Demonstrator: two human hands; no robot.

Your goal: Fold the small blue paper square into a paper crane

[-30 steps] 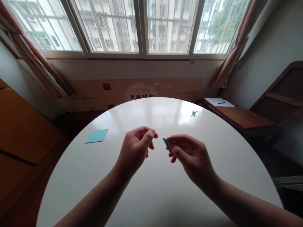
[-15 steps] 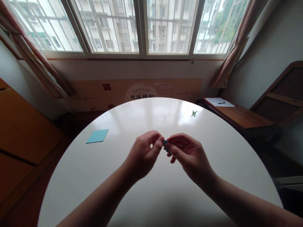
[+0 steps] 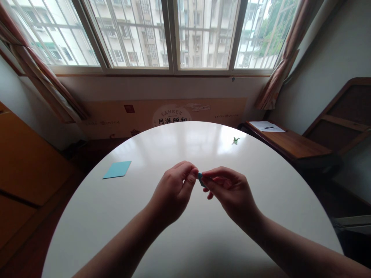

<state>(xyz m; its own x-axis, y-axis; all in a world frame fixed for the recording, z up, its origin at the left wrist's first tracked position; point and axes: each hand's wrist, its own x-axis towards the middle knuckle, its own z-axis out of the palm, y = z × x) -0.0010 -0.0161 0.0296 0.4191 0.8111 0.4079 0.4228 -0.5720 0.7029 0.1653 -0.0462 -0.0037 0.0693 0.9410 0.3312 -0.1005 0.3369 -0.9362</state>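
Between my two hands, above the middle of the white table, is a small piece of folded teal paper. My left hand pinches its left end between thumb and forefinger. From the other side, the thumb and fingers of my right hand grip it, with the lower fingers curled loosely. Most of the paper is hidden by the fingers, so its folded shape cannot be made out. A flat stack or sheet of light-blue square paper lies on the table to the left. Toward the far right rests a small green folded paper figure.
Beyond the table's right edge stands a wooden side table bearing a white sheet and a black pen. A wooden cabinet is at the left. Barred windows and a printed board face me.
The view has shifted slightly. My right fingers have closed in a little around the folded teal paper, and its visible part has tilted. Both hands keep hold of it.
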